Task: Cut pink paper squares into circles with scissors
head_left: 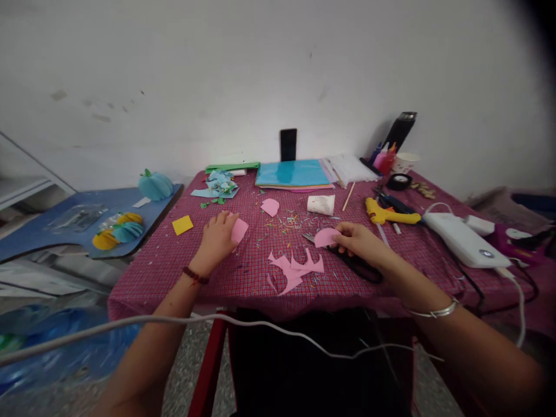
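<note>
1. Right hand, right of centre frame: thumb and fingers pinched on a pink paper half-disc, which extends left of the fingertips, long axis roughly level across frame.
2. Half-disc: plain pink, top edge curved; right hand nearer.
3. Black-handled scissors beneath that hand (contact unclear).
4. Left hand, left of centre: fingers over a pink paper sheet; can't tell whether gripping.
5. Pink offcuts at lower centre, between the hands.

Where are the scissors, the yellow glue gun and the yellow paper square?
Scissors (361, 267): head view, on black handles.
Yellow glue gun (396, 217): head view, on body.
Yellow paper square (182, 225): head view, on its middle.
</note>
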A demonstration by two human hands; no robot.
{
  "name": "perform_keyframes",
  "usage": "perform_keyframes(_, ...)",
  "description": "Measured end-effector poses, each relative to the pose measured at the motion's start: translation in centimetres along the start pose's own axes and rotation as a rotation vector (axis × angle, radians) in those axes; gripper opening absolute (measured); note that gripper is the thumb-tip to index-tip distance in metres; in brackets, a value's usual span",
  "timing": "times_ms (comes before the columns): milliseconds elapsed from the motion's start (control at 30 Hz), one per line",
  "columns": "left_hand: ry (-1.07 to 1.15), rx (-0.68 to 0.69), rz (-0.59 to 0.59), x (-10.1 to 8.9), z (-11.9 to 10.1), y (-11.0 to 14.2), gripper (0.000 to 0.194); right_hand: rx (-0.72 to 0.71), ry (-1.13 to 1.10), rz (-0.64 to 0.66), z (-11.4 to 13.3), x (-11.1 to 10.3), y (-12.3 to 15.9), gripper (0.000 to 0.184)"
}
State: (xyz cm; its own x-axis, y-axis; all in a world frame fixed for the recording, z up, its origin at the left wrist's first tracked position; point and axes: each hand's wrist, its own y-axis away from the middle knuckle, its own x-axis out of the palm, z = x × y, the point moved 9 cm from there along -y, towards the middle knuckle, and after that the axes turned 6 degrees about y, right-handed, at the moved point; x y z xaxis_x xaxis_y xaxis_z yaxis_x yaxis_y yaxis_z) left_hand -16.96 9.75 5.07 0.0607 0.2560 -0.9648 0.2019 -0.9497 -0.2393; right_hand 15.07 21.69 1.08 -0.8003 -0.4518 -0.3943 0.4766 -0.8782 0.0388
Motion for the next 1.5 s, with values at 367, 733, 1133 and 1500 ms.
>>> perform_keyframes(367, 0.792, -0.302, -0.324, -1.2, 4.9, 0.3, 0.048, -0.031, 0.076, -0.139, 0.1, -2.4, 0.1, 0.007)
perform_keyframes(733, 1.737, -0.065, -0.419, -3.1, -7.3, 3.4, 0.010, -0.678, 0.037, -0.270, 12.5, 3.7, 6.7, 0.034)
perform_keyframes(1133, 1.662, 0.086, -0.271, -3.6, -10.4, 4.5, 0.004, -0.706, -0.163, -0.389, 13.2, 2.7, 7.4, 0.024)
perform_keyframes(1500, 1.801, 0.056, -0.026, -3.4, -11.6, 4.7, 0.045, -0.144, -0.693, 0.052, 8.5, 5.0, 4.2, 0.028)
